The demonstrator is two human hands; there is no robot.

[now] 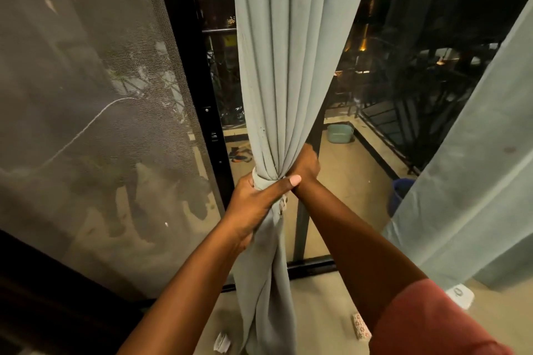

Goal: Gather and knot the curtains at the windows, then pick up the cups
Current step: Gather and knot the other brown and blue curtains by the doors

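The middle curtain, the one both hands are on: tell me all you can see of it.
The middle curtain is pale grey-green cloth, hanging in long vertical folds before the dark glass door. It is bunched tight at a wrapped band of its own fabric, below which the tail twists down to the floor. The left hand grips it at the band, thumb across the front. The right hand reaches round behind it, its fingers hidden. Whether the knot is finished cannot be told.

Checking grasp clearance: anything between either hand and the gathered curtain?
Nothing visible. The left hand grips the gathered curtain at its wrapped band; the right hand reaches around its far side, fingers hidden behind the fabric.
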